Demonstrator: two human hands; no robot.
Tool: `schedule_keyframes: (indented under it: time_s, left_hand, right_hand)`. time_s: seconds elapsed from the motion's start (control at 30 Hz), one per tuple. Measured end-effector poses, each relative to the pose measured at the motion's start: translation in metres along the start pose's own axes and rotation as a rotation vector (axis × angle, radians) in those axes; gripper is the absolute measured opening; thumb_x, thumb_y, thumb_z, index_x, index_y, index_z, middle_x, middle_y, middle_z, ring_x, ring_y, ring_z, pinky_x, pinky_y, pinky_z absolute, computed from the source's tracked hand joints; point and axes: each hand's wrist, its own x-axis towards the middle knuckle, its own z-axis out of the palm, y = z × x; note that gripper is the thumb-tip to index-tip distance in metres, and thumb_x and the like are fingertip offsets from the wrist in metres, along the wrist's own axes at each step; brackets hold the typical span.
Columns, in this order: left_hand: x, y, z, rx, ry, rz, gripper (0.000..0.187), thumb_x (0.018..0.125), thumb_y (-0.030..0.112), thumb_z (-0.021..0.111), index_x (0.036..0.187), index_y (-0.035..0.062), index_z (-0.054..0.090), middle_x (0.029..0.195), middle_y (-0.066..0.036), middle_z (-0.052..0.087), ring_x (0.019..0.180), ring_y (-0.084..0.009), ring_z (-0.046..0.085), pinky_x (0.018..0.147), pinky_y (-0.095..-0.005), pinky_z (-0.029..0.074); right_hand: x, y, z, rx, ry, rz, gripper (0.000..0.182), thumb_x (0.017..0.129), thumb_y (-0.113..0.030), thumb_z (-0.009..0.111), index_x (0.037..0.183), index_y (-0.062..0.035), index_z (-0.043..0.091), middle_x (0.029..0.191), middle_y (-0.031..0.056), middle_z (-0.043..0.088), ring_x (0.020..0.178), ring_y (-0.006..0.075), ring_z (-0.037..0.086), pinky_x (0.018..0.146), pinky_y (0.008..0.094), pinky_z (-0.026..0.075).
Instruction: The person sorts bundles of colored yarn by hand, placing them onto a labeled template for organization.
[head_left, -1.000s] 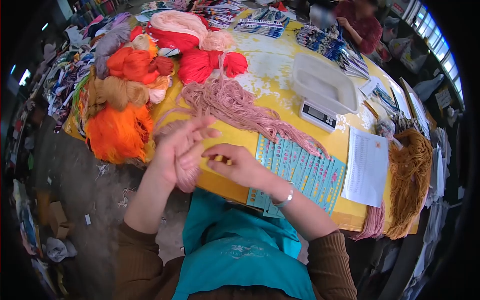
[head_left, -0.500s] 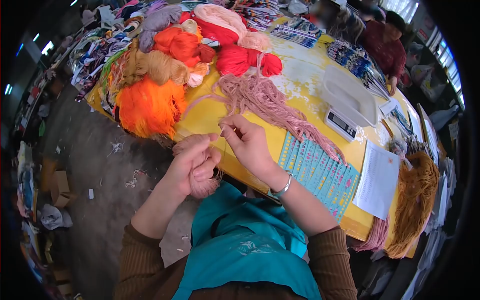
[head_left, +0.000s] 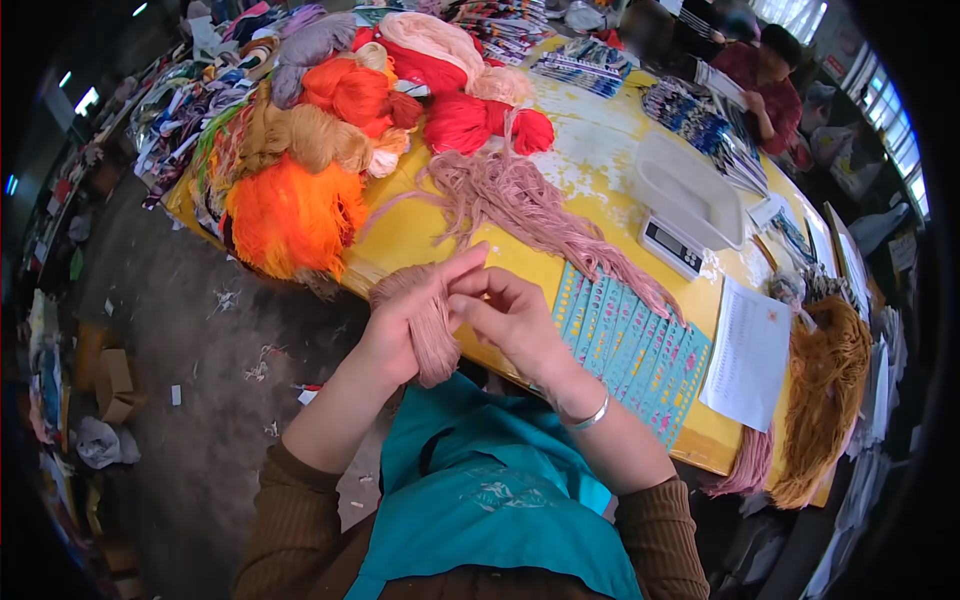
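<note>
A dusty-pink yarn skein [head_left: 434,342] is looped around my left hand [head_left: 395,325], whose fingers point up and to the right. Close against it, my right hand [head_left: 515,322] has its thumb and fingers pinched at the skein's edge; the strand between them is too fine to make out clearly. Both hands are just off the near edge of the yellow table [head_left: 400,235]. Beyond them, a loose heap of the same pink yarn [head_left: 520,195] trails across the table onto teal cards with holes [head_left: 625,345].
Orange yarn [head_left: 295,215], red skeins [head_left: 485,125] and tan skeins lie at the left. Toward the right are a clear plastic tub [head_left: 690,190], a digital scale [head_left: 670,247], a printed sheet [head_left: 748,350] and hanging brown yarn [head_left: 825,400]. Another person [head_left: 755,85] sits across the table.
My left hand has turned and straightened its fingers, with the skein now around it. My right hand has shifted slightly right and lower, against the skein. The person opposite has raised a hand holding something pale.
</note>
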Motion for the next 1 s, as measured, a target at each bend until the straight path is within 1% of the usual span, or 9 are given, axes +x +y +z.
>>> schedule_keyframes:
  time_s: [0.07, 0.13, 0.23, 0.37, 0.6, 0.77, 0.9, 0.97, 1.0]
  left_hand:
    - [0.003, -0.004, 0.007, 0.126, -0.050, -0.024, 0.064, 0.096, 0.033, 0.045, 0.147, -0.0032, 0.028, 0.145, -0.017, 0.041, 0.130, -0.0199, 0.042, 0.109, -0.0334, 0.030]
    - [0.004, -0.009, 0.011, 0.141, -0.056, -0.014, 0.059, 0.097, 0.029, 0.046, 0.144, -0.0032, 0.034, 0.142, -0.017, 0.044, 0.129, -0.0201, 0.044, 0.108, -0.0333, 0.032]
    - [0.001, -0.006, 0.003, 0.287, 0.008, 0.009, 0.047, 0.096, 0.020, 0.049, 0.136, -0.0031, 0.044, 0.138, -0.016, 0.048, 0.125, -0.0196, 0.047, 0.106, -0.0328, 0.034]
    - [0.001, -0.005, 0.013, 0.502, 0.113, 0.097, 0.030, 0.093, 0.007, 0.054, 0.122, -0.0025, 0.054, 0.135, -0.015, 0.050, 0.119, -0.0165, 0.050, 0.100, -0.0305, 0.039]
    - [0.003, -0.010, 0.017, 0.402, 0.182, 0.051, 0.036, 0.092, 0.003, 0.054, 0.127, -0.0033, 0.052, 0.126, -0.012, 0.056, 0.111, -0.0134, 0.053, 0.093, -0.0270, 0.042]
    - [0.006, -0.008, 0.005, 0.196, 0.051, -0.049, 0.045, 0.089, 0.003, 0.054, 0.134, -0.0029, 0.047, 0.103, -0.006, 0.058, 0.094, -0.0121, 0.054, 0.087, -0.0254, 0.044]
    - [0.008, -0.006, -0.007, 0.098, 0.034, -0.035, 0.048, 0.089, 0.004, 0.053, 0.136, -0.0030, 0.045, 0.100, -0.006, 0.059, 0.092, -0.0133, 0.056, 0.086, -0.0258, 0.044]
    - [0.007, 0.000, -0.007, 0.157, 0.016, -0.038, 0.048, 0.090, 0.003, 0.054, 0.136, -0.0035, 0.044, 0.098, -0.005, 0.058, 0.090, -0.0120, 0.056, 0.086, -0.0251, 0.045]
    - [0.006, 0.000, -0.002, 0.155, 0.016, -0.038, 0.048, 0.090, 0.003, 0.054, 0.136, -0.0035, 0.044, 0.098, -0.005, 0.058, 0.090, -0.0120, 0.056, 0.086, -0.0251, 0.045]
  right_hand:
    - [-0.004, 0.012, -0.002, 0.023, 0.047, 0.017, 0.014, 0.087, -0.003, 0.065, 0.100, 0.0038, 0.063, 0.088, 0.0034, 0.064, 0.080, 0.0088, 0.059, 0.072, 0.0233, 0.049]
    - [-0.007, 0.018, -0.003, 0.040, 0.101, 0.001, 0.010, 0.088, -0.006, 0.065, 0.097, -0.0009, 0.065, 0.082, 0.0010, 0.064, 0.059, 0.0054, 0.052, 0.050, 0.0179, 0.036]
    - [-0.012, 0.013, -0.018, 0.225, 0.178, 0.098, 0.009, 0.085, -0.001, 0.066, 0.094, -0.0007, 0.065, 0.079, 0.0004, 0.063, 0.063, 0.0046, 0.052, 0.057, 0.0192, 0.042]
    - [-0.014, 0.015, -0.019, 0.171, 0.219, 0.014, 0.006, 0.085, -0.001, 0.066, 0.091, -0.0025, 0.066, 0.073, -0.0017, 0.061, 0.058, 0.0032, 0.048, 0.053, 0.0185, 0.038]
    - [-0.014, 0.017, -0.024, 0.161, 0.242, -0.028, 0.003, 0.085, -0.001, 0.066, 0.087, -0.0033, 0.064, 0.073, -0.0006, 0.061, 0.057, 0.0041, 0.048, 0.051, 0.0186, 0.036]
    - [-0.013, 0.014, -0.033, 0.613, 0.165, 0.146, 0.010, 0.085, -0.001, 0.064, 0.093, -0.0037, 0.059, 0.077, 0.0060, 0.065, 0.049, 0.0076, 0.047, 0.041, 0.0201, 0.029]
    - [-0.009, 0.010, -0.034, 0.498, 0.064, 0.177, 0.011, 0.087, -0.003, 0.062, 0.098, -0.0019, 0.058, 0.081, 0.0082, 0.067, 0.047, 0.0073, 0.048, 0.040, 0.0191, 0.031]
    - [-0.010, -0.001, -0.026, 0.174, 0.087, 0.175, 0.008, 0.090, -0.005, 0.060, 0.097, -0.0004, 0.058, 0.082, 0.0088, 0.068, 0.050, 0.0066, 0.052, 0.042, 0.0178, 0.035]
    - [-0.009, -0.001, -0.024, 0.173, 0.088, 0.176, 0.008, 0.090, -0.005, 0.060, 0.097, -0.0004, 0.058, 0.082, 0.0088, 0.068, 0.050, 0.0066, 0.052, 0.042, 0.0178, 0.035]
